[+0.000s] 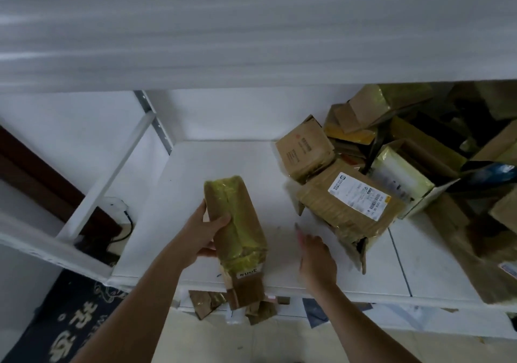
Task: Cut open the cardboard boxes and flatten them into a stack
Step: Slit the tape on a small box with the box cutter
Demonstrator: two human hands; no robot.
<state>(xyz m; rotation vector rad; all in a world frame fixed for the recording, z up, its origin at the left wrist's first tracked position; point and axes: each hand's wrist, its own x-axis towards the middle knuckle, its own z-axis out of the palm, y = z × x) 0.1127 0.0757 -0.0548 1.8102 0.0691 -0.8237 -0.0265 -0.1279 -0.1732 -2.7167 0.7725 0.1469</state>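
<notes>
My left hand (205, 229) grips a long narrow cardboard box (237, 236) wrapped in yellowish tape, held upright and tilted over the front of the white shelf (195, 172). Its lower flaps hang past the shelf edge. My right hand (316, 256) hovers over the shelf to the right of that box; it is blurred, and something thin and pinkish (298, 232) sticks out above its fingers. A larger crumpled box with a white shipping label (347, 206) lies just right of that hand.
A heap of several taped cardboard boxes (419, 144) fills the shelf's right side. An upper shelf (251, 41) overhangs the space. Torn cardboard scraps (207, 304) lie below the shelf front. A dark mat with white lettering (70, 323) covers the floor at left.
</notes>
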